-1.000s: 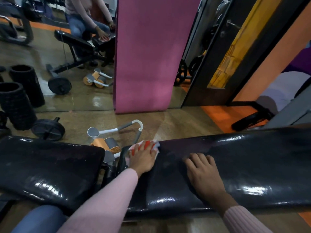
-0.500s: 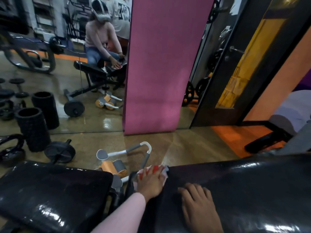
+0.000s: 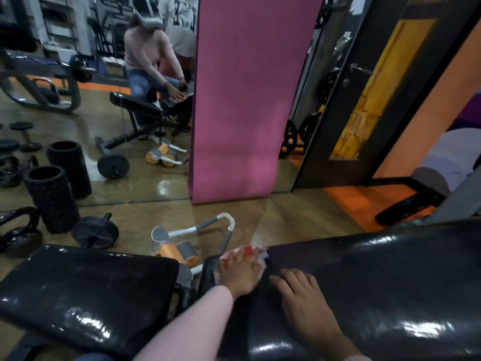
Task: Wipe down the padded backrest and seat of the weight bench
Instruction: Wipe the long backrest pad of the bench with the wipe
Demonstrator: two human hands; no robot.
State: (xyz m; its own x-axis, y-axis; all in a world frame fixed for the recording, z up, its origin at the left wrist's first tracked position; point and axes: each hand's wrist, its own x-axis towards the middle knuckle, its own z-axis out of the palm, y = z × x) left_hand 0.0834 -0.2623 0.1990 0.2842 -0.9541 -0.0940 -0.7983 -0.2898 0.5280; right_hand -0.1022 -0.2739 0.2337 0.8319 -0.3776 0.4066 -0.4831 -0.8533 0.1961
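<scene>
The bench's black padded backrest (image 3: 377,282) runs across the lower right, and its black seat pad (image 3: 83,290) lies at the lower left, with a gap between them. My left hand (image 3: 242,274) presses a white and red cloth (image 3: 247,252) flat onto the backrest's far corner beside the gap, fingers spread over it. My right hand (image 3: 304,295) rests palm down on the backrest just to the right of the cloth, fingers straight and holding nothing.
An orange and grey ab roller (image 3: 182,246) lies on the floor just beyond the gap. A weight plate (image 3: 95,231), black foam rollers (image 3: 52,199) and a kettlebell (image 3: 18,230) stand at the left. A pink mat (image 3: 244,100) leans on the mirror ahead.
The camera has tilted up, so the bench sits lower in view and the mirror shows more. Both hands stay in about the same places on the backrest.
</scene>
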